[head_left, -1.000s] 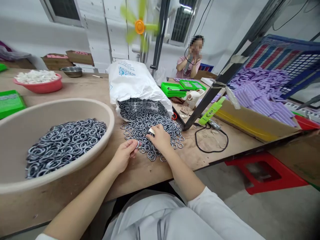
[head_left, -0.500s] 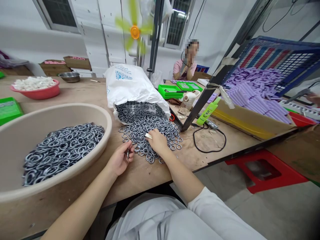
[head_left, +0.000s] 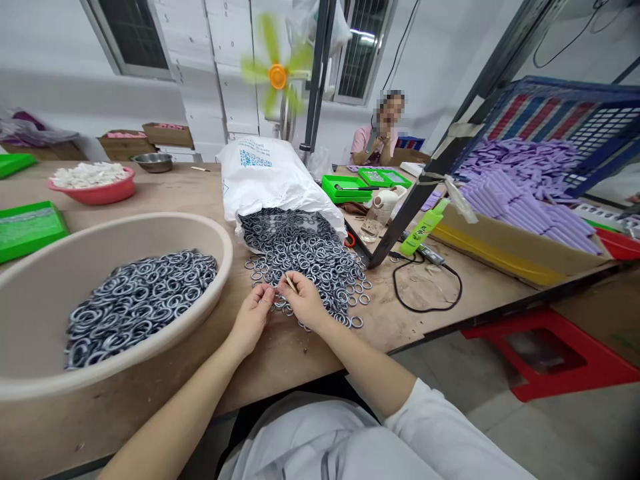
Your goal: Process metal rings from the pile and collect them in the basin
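Grey metallic rings [head_left: 315,257] spill in a heap from the mouth of a white sack [head_left: 273,173] onto the table. At the heap's near edge, my left hand [head_left: 253,320] is closed in a pinch; the grey ring seen in it a moment before is mostly hidden by the fingers. Close beside it, fingertips almost meeting, my right hand [head_left: 304,303] is closed round a thin pale stick [head_left: 291,284], whose exact kind I cannot make out. To the left stands a large beige basin [head_left: 227,250] with many similar rings in it.
A slanting dark metal post [head_left: 400,217] rises right of the heap, near a green bottle [head_left: 425,227] and a black cable [head_left: 425,309]. Purple pieces [head_left: 525,200] fill a carton at right. A red bowl [head_left: 100,193] stands behind the basin. Across the table sits a person [head_left: 373,143].
My hands have come together: the right moved left and tilted the pale stick, and the left turned its fingers inward. The whole view has shifted slightly.
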Demonstrator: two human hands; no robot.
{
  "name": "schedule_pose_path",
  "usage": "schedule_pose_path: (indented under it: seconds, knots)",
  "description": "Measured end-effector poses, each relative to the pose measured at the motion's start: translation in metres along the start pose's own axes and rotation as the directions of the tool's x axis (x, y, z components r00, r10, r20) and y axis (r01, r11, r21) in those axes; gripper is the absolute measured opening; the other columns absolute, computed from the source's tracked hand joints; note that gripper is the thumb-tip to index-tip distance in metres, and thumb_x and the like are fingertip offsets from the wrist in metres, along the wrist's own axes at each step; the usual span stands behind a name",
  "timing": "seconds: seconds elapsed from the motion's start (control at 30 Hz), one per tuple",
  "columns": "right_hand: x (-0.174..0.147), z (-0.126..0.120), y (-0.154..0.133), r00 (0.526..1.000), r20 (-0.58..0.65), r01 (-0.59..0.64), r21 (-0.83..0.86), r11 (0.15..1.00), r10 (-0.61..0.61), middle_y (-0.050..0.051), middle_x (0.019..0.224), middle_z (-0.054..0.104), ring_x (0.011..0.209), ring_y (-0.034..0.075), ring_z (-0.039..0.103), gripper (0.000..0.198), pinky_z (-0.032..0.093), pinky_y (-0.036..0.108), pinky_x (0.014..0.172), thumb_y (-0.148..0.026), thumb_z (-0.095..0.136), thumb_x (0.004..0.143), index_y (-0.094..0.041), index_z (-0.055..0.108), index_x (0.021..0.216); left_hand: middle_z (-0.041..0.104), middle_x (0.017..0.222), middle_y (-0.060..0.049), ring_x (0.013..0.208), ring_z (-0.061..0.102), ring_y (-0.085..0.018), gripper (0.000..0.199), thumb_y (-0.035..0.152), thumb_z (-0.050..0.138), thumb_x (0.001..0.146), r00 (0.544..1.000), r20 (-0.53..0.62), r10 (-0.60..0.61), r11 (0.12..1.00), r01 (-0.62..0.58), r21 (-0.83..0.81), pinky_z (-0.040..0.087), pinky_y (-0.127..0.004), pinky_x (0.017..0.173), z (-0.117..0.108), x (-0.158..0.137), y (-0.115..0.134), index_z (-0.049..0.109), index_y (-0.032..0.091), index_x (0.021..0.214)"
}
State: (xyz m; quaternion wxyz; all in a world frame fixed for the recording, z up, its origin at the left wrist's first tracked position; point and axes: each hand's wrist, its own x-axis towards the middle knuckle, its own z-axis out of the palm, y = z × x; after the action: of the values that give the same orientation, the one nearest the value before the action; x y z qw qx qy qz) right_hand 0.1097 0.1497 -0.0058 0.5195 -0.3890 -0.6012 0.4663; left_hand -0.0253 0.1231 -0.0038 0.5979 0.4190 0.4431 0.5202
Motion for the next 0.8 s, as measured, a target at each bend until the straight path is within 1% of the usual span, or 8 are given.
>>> schedule_pose_path:
  seconds: [0.1,0.23,0.37,0.47,0.53,0.63,0.7,0.8]
  knots:
    - [-0.003,0.005,-0.005,0.998,0.023,-0.053,0.149,0.987,0.05,-0.004,0.074,0.054,0.066,0.011,0.05,0.031,0.045,0.026,0.066,-0.047,0.072,0.077,-0.021,0.056,0.084,0.049,0.063,0.005,0.047,0.028,-0.004,0.054,0.066,0.077,0.065,0.999,-0.015,0.03,0.999,-0.031,-0.016,0.017,-0.019,0.039,-0.001,0.001,0.001,0.059,0.017,0.079]
    - [-0.004,0.004,-0.007,0.982,0.15,-0.149,0.243,0.959,0.114,-0.004,0.075,0.058,0.066,0.011,0.053,0.036,0.049,0.026,0.065,-0.047,0.078,0.071,-0.022,0.061,0.091,0.046,0.06,0.005,0.047,0.029,-0.004,0.054,0.066,0.077,0.065,0.998,-0.028,0.052,0.998,-0.053,-0.037,0.019,-0.018,0.04,-0.002,0.002,0.004,0.057,0.016,0.075]
    - [-0.004,0.003,-0.005,0.994,0.059,-0.099,0.217,0.971,0.088,-0.002,0.072,0.061,0.07,0.013,0.058,0.036,0.051,0.028,0.068,-0.05,0.079,0.07,-0.02,0.066,0.084,0.05,0.06,0.004,0.043,0.03,-0.003,0.058,0.071,0.073,0.065,1.0,0.0,0.025,0.999,-0.025,-0.033,0.021,-0.018,0.039,-0.001,0.001,0.004,0.056,0.015,0.072]
    - [-0.004,0.002,-0.004,0.997,0.042,-0.073,0.217,0.973,0.065,-0.002,0.075,0.058,0.058,0.011,0.056,0.037,0.05,0.026,0.055,-0.054,0.078,0.071,-0.02,0.068,0.083,0.054,0.062,0.002,0.04,0.031,-0.003,0.058,0.072,0.07,0.068,0.99,0.104,-0.093,0.993,0.1,-0.062,0.02,-0.018,0.038,0.0,-0.001,0.006,0.055,0.015,0.073]
    - [-0.005,0.001,-0.005,0.999,0.041,-0.036,0.179,0.983,0.029,-0.001,0.083,0.055,0.054,0.008,0.054,0.037,0.047,0.025,0.049,-0.056,0.077,0.071,-0.02,0.07,0.082,0.055,0.062,0.002,0.038,0.029,-0.002,0.057,0.069,0.071,0.069,0.953,0.219,-0.211,0.969,0.233,-0.079,0.018,-0.017,0.038,0.0,-0.003,0.008,0.056,0.015,0.076]
    - [-0.007,-0.002,-0.006,0.999,0.02,0.029,0.091,0.995,-0.031,0.001,0.087,0.054,0.064,0.01,0.057,0.036,0.05,0.025,0.055,-0.056,0.075,0.075,-0.021,0.072,0.083,0.051,0.06,0.005,0.039,0.026,0.0,0.054,0.063,0.077,0.066,0.908,0.307,-0.286,0.933,0.336,-0.127,0.017,-0.015,0.039,-0.002,-0.005,0.012,0.055,0.015,0.078]
    - [-0.007,-0.002,-0.006,0.999,0.041,0.02,0.077,0.997,-0.023,0.001,0.084,0.056,0.069,0.012,0.059,0.036,0.052,0.025,0.059,-0.055,0.077,0.074,-0.021,0.07,0.083,0.048,0.06,0.007,0.04,0.026,0.0,0.053,0.058,0.082,0.063,0.926,0.275,-0.26,0.937,0.311,-0.16,0.018,-0.014,0.039,-0.003,-0.005,0.013,0.053,0.016,0.078]
    - [-0.007,0.0,-0.006,0.996,0.08,-0.059,0.149,0.987,0.047,-0.002,0.08,0.059,0.061,0.011,0.059,0.042,0.051,0.025,0.057,-0.052,0.083,0.066,-0.022,0.064,0.089,0.047,0.059,0.007,0.041,0.028,-0.001,0.053,0.053,0.086,0.06,0.955,0.208,-0.211,0.959,0.243,-0.145,0.019,-0.014,0.039,-0.003,-0.004,0.012,0.049,0.017,0.074]
